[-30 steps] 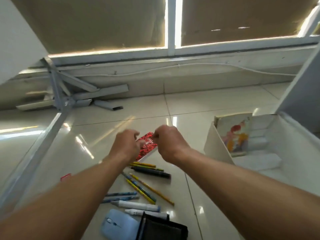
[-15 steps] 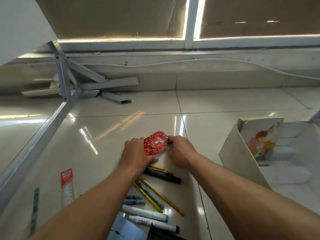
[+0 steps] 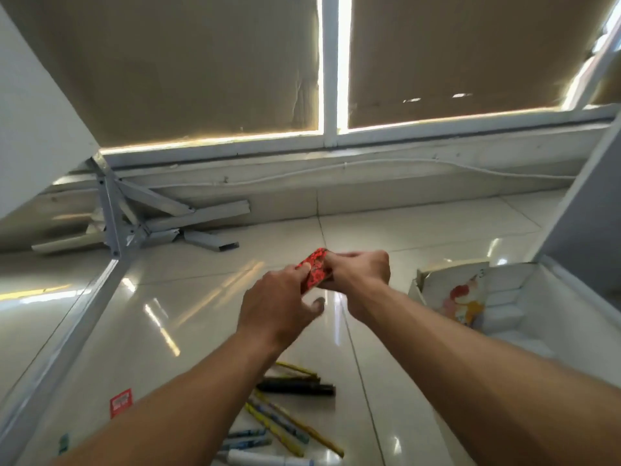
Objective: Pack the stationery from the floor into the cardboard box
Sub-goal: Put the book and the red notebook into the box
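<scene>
We see a small flat packet (image 3: 314, 269), red with a dense dark print and glossy like a wrapper, held in the air just above the middle of the frame. The right hand (image 3: 358, 272) grips its upper right end, fingers curled tightly round it. The left hand (image 3: 279, 311) reaches in from the lower left. Its loosely bent fingertips lie on the packet's near edge and its thumb juts out below, apart from the packet. We cannot tell whether this hand pinches or only touches.

The box (image 3: 554, 297) sits open at the right edge of the frame, pale and smooth-walled, with white stepped blocks inside. A thin book (image 3: 460, 297) with a worn, colourful cover leans upright against its far left corner.

The floor (image 3: 201, 297) is glossy cream tile with thin dark joints and streaks of reflected light. Below the hands, at lower centre, lies loose stationery: a stubby black marker (image 3: 295, 389), slim yellow pencils (image 3: 299, 428) crossing at angles, two blue pens (image 3: 245, 438) and a round white marker (image 3: 268, 460) cut by the bottom edge. Further left lies a flat red tag (image 3: 121, 402).

In the upper left, grey metal bars (image 3: 201, 213) with square profiles lie against the wall. Creased brown cardboard (image 3: 201, 62) covers the window at the top.
</scene>
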The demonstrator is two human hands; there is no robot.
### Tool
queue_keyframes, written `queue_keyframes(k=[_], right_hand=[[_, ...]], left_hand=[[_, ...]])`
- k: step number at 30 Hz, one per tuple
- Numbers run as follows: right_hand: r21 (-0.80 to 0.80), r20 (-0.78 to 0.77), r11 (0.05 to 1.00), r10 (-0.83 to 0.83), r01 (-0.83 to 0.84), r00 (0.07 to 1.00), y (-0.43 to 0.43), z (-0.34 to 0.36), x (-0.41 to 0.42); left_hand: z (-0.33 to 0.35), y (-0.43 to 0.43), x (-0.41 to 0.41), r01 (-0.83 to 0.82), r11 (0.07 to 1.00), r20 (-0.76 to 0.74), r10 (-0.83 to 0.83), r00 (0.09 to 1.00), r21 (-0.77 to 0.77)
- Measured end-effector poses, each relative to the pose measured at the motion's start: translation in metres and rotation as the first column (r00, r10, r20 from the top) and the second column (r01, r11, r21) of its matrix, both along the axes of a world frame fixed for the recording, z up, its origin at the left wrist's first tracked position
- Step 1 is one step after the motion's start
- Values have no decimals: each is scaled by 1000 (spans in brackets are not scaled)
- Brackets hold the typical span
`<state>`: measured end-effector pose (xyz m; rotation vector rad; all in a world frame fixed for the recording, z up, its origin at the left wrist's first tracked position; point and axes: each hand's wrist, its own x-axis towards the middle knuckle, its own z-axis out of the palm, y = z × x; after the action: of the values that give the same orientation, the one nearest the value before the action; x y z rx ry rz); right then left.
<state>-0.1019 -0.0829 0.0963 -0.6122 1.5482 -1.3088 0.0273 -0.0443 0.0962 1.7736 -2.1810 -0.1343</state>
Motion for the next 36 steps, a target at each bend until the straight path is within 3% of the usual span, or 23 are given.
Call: queue_keyframes(k=[2,4,6,7,9,10,13,17,24,31,36], right_hand=[[-132,-46,990,36,-41,998,-9,43,-18],[-258,-60,955,137,-148,989,-11,80,-45],[-256,-185,938,191,-235,964,-10,105,-83],[-224,-238,940,202,-256,950,-9,109,-102],[-201,-257,939,223,-277,941,-5,112,-139],[-200,-259,941,220,-275,940,-1,112,-156],[-141,-377,951,206,-276,903,16,105,-197],[8,-587,953,251,-304,770,41,77,-238],[200,-883,960,264,-198,389,72,41,-286],[284,-956,934,294,-215,17,79,12,-279],[411,-912,892,405,-189,-71,80,8,-270]], left_hand=[[31,-17,-21,-32,994,-4,31,1000,-107],[61,-34,-42,-39,995,-294,9,956,-95],[88,-40,-65,59,995,-671,11,741,82],[98,-38,-78,147,975,-788,42,614,167],[106,-28,-106,324,906,-886,105,452,273],[104,-22,-120,372,878,-896,126,425,300],[79,-18,-156,325,898,-840,84,535,297],[53,-10,-199,233,959,-758,-32,652,160],[20,6,-258,253,957,-517,-146,843,141],[-8,6,-280,264,958,-351,-211,912,112],[-19,4,-279,264,956,-250,-226,941,129]])
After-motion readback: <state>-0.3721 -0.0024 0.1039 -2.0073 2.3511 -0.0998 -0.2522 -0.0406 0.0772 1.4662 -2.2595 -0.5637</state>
